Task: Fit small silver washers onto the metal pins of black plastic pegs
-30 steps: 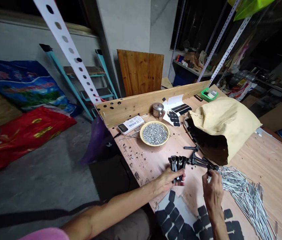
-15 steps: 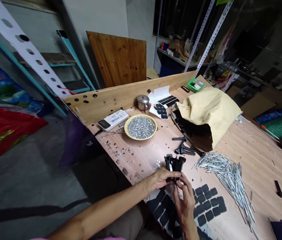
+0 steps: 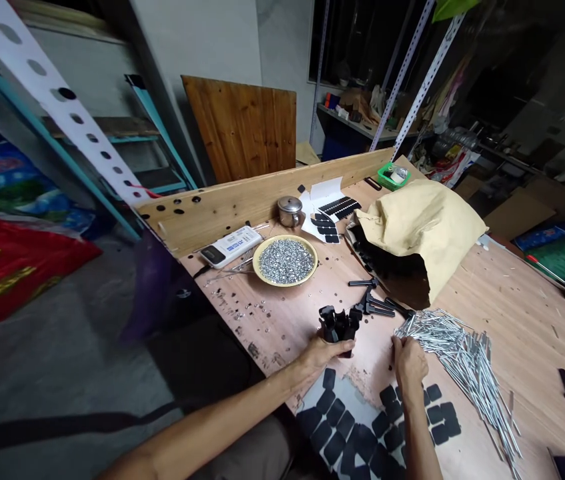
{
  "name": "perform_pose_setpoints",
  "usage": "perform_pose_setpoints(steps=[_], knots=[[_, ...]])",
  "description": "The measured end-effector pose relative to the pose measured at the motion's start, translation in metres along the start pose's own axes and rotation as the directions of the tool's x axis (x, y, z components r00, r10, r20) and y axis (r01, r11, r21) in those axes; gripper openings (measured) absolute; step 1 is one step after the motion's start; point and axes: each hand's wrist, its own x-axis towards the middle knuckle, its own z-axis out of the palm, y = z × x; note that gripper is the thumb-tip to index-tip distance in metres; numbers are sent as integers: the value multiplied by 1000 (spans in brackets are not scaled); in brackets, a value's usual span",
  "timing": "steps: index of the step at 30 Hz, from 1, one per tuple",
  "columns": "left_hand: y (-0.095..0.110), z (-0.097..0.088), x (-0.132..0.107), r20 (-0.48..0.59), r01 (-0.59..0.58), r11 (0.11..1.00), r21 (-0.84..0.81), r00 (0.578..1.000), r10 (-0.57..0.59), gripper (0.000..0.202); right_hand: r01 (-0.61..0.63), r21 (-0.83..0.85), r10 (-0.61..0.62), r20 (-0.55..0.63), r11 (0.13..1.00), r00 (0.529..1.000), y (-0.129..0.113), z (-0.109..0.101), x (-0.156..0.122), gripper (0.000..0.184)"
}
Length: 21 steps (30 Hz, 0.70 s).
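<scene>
My left hand (image 3: 326,352) is wrapped around the lower part of a black plastic part (image 3: 339,325), holding it upright above the table with its open, notched end up. Over at the left end of a pile of thin metal rods (image 3: 462,353), my right hand (image 3: 410,363) has its fingers pinched together on a rod end, mostly hidden by the fingers. Just beyond the hands lie several black plastic pieces with long stems (image 3: 375,303). Below them, black rounded pads (image 3: 337,413) are spread on a pale sheet, partly under my right forearm.
A yellow bowl of small metal nuts (image 3: 286,260) stands beyond my left hand, near a white device (image 3: 231,247) and a lidded metal cup (image 3: 289,211). A large brown paper bag (image 3: 427,227) lies open toward me. A wooden board (image 3: 262,175) edges the table's back.
My right hand has left the black plastic part and moved right to the metal rods. My left hand, still holding the part, has shifted slightly left. The view has tilted a little.
</scene>
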Motion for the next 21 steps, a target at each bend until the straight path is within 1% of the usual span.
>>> perform_pose_setpoints(steps=[3,5,8,11,13,15,17,19,21], knots=[[-2,3,-2,-9,-2,1000,-11,1000,2,41,27,22,-28,42,999,999,0,-2,-3,30],[0,3,-4,-8,-22,1000,-16,1000,22,40,46,63,-49,56,997,997,0,-5,-8,30],[5,0,-8,0,-42,999,-17,999,42,40,60,157,-74,85,986,994,3,-14,-17,38],[7,-2,-10,-6,-50,999,-4,999,50,39,53,267,-91,133,962,987,3,-28,-26,49],[5,-2,-10,-18,-60,998,-6,998,60,37,29,410,-99,149,912,984,-1,-42,-30,54],[1,-1,-10,-17,-57,998,-1,998,57,36,-7,588,-99,148,809,984,-7,-61,-33,55],[-3,-1,-11,0,-32,999,20,999,32,36,-44,712,-88,148,700,985,-10,-83,-37,54],[-6,0,-13,5,-5,999,43,1000,5,37,-86,747,-58,164,659,985,-5,-106,-44,53],[-8,1,-15,-13,8,998,62,1000,-7,39,-151,739,10,192,657,981,15,-128,-58,54]])
